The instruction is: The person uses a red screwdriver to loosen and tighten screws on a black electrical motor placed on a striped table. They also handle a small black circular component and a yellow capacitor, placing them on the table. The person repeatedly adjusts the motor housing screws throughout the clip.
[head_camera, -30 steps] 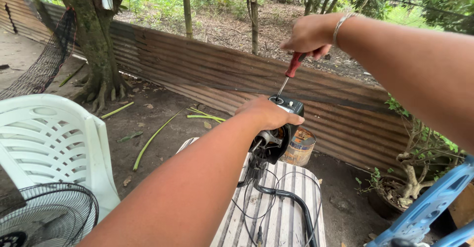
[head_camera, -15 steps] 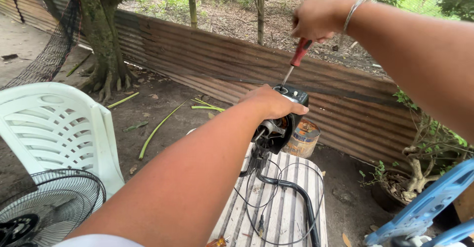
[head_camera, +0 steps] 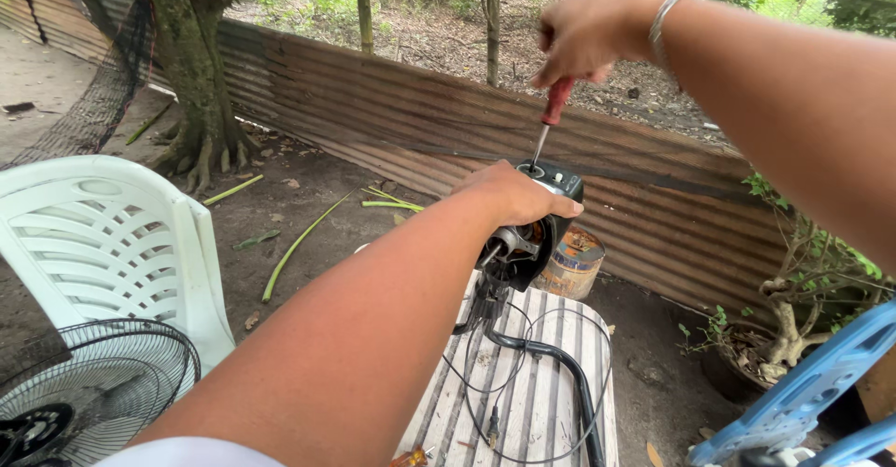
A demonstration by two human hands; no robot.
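One head-worn camera looks down and forward, close over both outstretched arms, toward the fence (head_camera: 373,103).

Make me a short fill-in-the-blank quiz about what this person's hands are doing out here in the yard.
1. The right hand holds a screwdriver with a ____ handle.
2. The left hand grips the black fan motor from ____.
3. The motor stands over a striped board where a thin black ____ lies looped.
4. At the lower left, beside the white plastic chair, sits a fan ____.

Missing words: red; above; cord; grille
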